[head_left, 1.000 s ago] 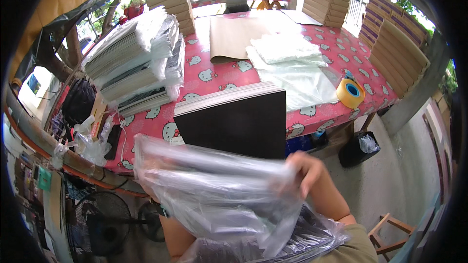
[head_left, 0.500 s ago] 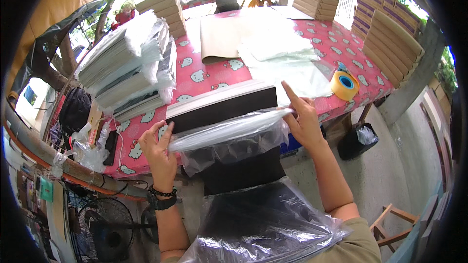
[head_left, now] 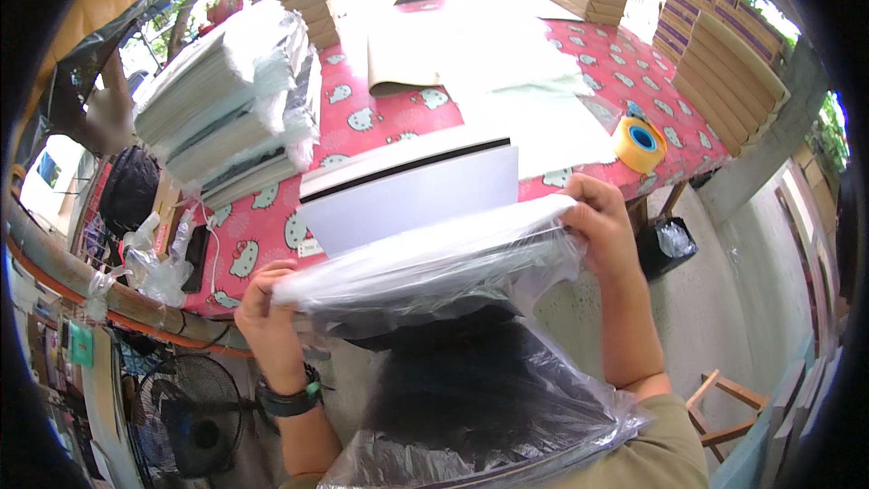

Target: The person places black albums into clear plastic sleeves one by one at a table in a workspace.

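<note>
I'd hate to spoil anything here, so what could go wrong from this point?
The clear plastic spread between the left hand and right hand might tear or slip from a pinch. The white sheet just beyond could crease if the plastic catches it. The yellow tape roll, near the table's edge, might get knocked off.

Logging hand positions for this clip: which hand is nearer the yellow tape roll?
Right. The right hand is on the near side of the yellow tape roll, slightly left; the left hand is far to its left.
</note>
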Tool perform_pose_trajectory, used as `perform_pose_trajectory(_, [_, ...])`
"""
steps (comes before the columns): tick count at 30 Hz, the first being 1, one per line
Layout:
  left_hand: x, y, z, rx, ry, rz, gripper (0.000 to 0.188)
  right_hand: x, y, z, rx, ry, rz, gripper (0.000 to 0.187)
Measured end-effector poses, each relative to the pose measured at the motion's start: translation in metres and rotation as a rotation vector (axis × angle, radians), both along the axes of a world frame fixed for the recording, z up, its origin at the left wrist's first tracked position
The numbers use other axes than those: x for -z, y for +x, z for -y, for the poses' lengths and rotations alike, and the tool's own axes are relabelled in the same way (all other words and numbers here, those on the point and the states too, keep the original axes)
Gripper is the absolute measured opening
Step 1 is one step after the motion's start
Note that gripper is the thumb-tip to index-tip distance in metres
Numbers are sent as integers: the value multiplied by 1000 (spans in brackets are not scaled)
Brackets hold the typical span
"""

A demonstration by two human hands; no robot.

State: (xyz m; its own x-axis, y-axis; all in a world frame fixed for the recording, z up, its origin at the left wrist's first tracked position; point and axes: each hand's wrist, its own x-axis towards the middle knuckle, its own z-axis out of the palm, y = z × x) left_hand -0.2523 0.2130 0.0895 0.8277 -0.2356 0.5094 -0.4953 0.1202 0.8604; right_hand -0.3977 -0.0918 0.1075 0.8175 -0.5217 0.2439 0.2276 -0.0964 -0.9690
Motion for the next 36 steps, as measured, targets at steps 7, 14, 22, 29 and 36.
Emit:
perform_pose_trajectory(7, [50, 9, -8, 33, 719, -268, 21, 57, 3, 24, -284, 562, -258, 20])
perform_pose_trajectory(14, [189, -7, -39, 404, 169, -852, 26, 216, -63, 25, -220, 658, -497, 20])
perform_pose_trajectory(22, [300, -29, -27, -82, 875, -428, 27, 273, -42, -41, 344, -237, -699, 27])
perform_pose_trajectory(29, [316, -4, 16, -178, 1205, 9, 27, 248, -20, 32, 493, -526, -418, 22])
perform_pose_trajectory(36, [312, 4, 8, -162, 1341, -17, 27, 111, 95, 137, 627, -840, -17, 20])
